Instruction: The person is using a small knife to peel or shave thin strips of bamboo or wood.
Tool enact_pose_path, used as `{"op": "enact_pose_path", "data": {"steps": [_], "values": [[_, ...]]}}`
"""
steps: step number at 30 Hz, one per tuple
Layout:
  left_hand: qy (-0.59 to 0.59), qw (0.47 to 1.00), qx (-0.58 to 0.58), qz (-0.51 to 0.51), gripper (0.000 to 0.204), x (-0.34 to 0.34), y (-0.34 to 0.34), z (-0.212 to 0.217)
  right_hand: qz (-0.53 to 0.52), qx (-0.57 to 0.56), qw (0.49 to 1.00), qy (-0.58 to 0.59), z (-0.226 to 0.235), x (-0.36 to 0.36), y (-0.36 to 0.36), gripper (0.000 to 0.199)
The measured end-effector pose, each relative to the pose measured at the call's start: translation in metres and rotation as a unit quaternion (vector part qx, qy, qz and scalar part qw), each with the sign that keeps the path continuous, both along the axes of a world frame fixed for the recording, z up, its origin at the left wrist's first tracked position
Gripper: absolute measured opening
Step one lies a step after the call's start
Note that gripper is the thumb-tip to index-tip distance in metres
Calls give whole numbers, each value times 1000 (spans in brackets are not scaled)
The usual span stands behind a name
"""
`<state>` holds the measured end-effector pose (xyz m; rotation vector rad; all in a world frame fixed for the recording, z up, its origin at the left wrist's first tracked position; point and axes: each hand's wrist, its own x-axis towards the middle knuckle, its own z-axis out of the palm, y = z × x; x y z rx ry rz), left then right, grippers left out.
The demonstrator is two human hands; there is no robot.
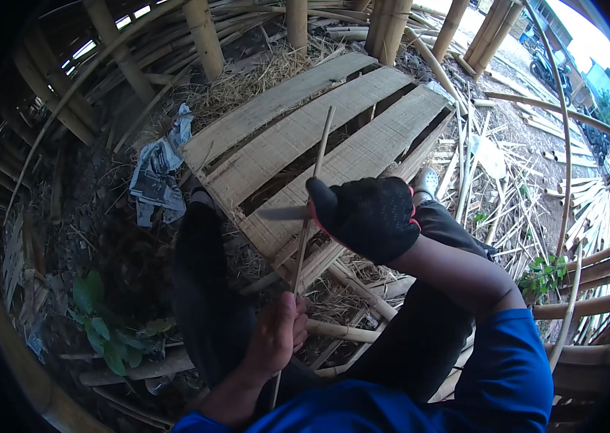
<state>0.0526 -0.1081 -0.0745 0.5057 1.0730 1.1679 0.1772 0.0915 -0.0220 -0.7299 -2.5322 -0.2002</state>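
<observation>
My right hand (373,218), in a black glove with red trim, is closed round the handle of a knife. The knife blade (284,213) points left and lies across a thin bamboo strip (317,160). My bare left hand (280,332) grips that strip lower down, near my lap. From there the strip slants up and away over a slatted wooden pallet (276,162), its far tip above the boards. The knife handle is hidden inside the glove.
Crumpled newspaper (158,173) lies left of the pallet. Bamboo posts (204,40) stand behind it, with straw around their feet. Split bamboo pieces (593,224) are heaped at the right. A leafy green plant (103,325) grows at the lower left. My legs straddle the pallet's near edge.
</observation>
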Motion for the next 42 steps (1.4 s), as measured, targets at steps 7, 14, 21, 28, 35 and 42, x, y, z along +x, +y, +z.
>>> {"op": "enact_pose_path", "data": {"steps": [7, 14, 21, 28, 35, 42], "values": [[18, 1000, -8, 10, 42, 5, -2, 3, -42, 34, 998, -12, 6, 3, 24, 26], [32, 999, 3, 7, 44, 3, -2, -1, -101, -53, 992, 50, 10, 13, 52, 41], [65, 998, 14, 17, 42, 6, -3, -9, -13, -6, 998, 62, 9, 1, 23, 45], [224, 972, 51, 52, 34, 9, -2, -16, -20, -15, 999, -42, 6, 5, 8, 41], [262, 963, 38, 48, 32, 9, -2, -18, 16, -26, 999, -11, -4, 12, -9, 27], [264, 963, 17, 59, 33, 11, -3, -15, 23, -103, 994, -1, -2, 5, -20, 48]]}}
